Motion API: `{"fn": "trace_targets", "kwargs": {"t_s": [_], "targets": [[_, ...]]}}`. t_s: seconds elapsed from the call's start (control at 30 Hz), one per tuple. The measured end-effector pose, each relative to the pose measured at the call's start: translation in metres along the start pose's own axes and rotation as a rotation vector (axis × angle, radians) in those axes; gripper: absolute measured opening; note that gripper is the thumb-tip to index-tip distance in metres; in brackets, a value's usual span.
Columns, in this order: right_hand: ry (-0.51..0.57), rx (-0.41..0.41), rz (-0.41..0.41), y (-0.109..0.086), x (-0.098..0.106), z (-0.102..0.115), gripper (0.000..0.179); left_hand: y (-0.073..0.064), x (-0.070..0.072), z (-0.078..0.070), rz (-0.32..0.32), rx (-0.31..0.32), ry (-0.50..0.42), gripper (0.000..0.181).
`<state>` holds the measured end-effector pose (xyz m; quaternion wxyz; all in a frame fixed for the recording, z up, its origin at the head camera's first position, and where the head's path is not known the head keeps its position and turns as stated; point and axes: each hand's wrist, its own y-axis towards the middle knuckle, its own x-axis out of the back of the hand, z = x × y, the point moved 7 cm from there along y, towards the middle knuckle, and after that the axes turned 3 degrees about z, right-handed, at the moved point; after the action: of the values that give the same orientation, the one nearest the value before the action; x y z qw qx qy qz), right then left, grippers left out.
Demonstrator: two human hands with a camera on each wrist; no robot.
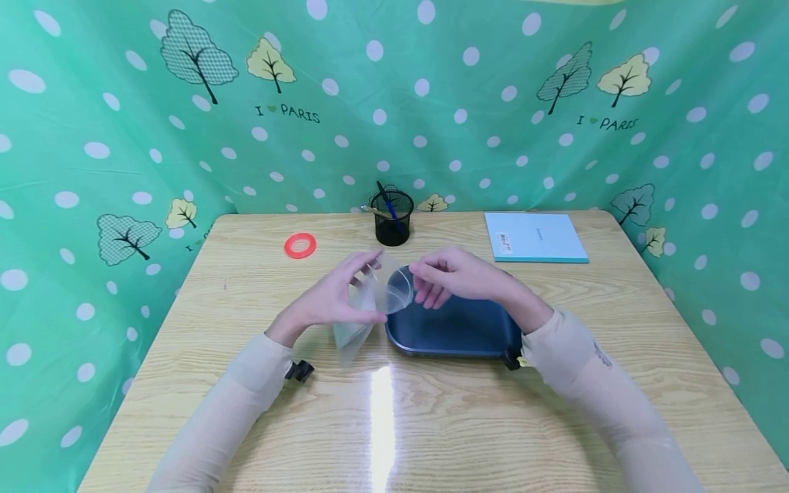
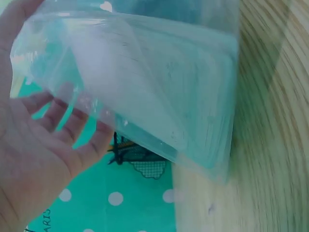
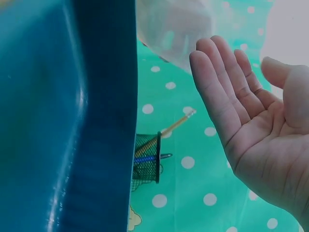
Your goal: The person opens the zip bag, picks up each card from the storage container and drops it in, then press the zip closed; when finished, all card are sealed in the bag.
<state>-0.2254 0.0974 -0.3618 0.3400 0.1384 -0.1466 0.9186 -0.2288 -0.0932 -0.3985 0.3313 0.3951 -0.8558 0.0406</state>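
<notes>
A clear plastic bag [image 1: 353, 329] hangs from my left hand [image 1: 339, 291], its rounded mouth facing right. The left thumb and fingers hold it near that mouth; in the left wrist view the fingers show through the see-through film [image 2: 145, 87]. Whether anything lies inside the bag cannot be told. Just right of the mouth is my right hand [image 1: 453, 277], over a dark blue tray [image 1: 456, 335]. In the right wrist view this hand's fingers [image 3: 212, 87] are nearly straight, with nothing between them and the thumb.
Behind the hands stands a black mesh pen cup [image 1: 392, 229] with pens. A red tape ring [image 1: 300, 246] lies at the back left, a light blue notebook [image 1: 536, 237] at the back right. Green polka-dot cloth [image 1: 394, 103] surrounds the wooden table [image 1: 296, 438].
</notes>
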Motion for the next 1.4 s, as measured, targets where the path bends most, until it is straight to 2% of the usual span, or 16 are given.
{"fn": "trace_targets", "kwargs": {"t_s": [0.1,0.23,0.43,0.6,0.77,0.93,1.1,1.3,1.4], "targets": [[0.008,-0.007,0.0,-0.006,-0.007,-0.001,0.048,0.001,0.004,-0.003,-0.057,0.074,-0.016,0.109],[-0.037,0.008,-0.028,-0.012,-0.015,0.0,0.04,0.002,0.006,-0.012,-0.115,0.16,0.022,0.111],[-0.083,0.031,-0.092,-0.016,-0.02,0.0,0.035,0.002,0.003,-0.027,-0.118,0.189,0.108,0.112],[-0.071,0.059,-0.114,-0.015,-0.02,-0.002,0.039,0.002,-0.001,-0.026,-0.116,0.223,0.128,0.118],[-0.005,0.087,-0.129,-0.016,-0.019,-0.005,0.037,-0.002,-0.001,-0.027,-0.111,0.274,0.069,0.12],[0.096,0.127,-0.156,-0.023,-0.011,-0.004,0.031,-0.009,0.002,-0.032,-0.118,0.319,-0.056,0.109],[0.135,0.19,-0.21,-0.03,-0.001,0.001,0.028,-0.011,0.003,-0.039,-0.15,0.297,-0.196,0.091],[0.133,0.251,-0.28,-0.038,0.009,0.004,0.029,-0.011,0.003,-0.05,-0.218,0.187,-0.365,0.041],[0.12,0.313,-0.305,-0.042,0.013,0.007,0.027,-0.012,0.006,-0.055,-0.253,0.139,-0.395,0.029]]}}
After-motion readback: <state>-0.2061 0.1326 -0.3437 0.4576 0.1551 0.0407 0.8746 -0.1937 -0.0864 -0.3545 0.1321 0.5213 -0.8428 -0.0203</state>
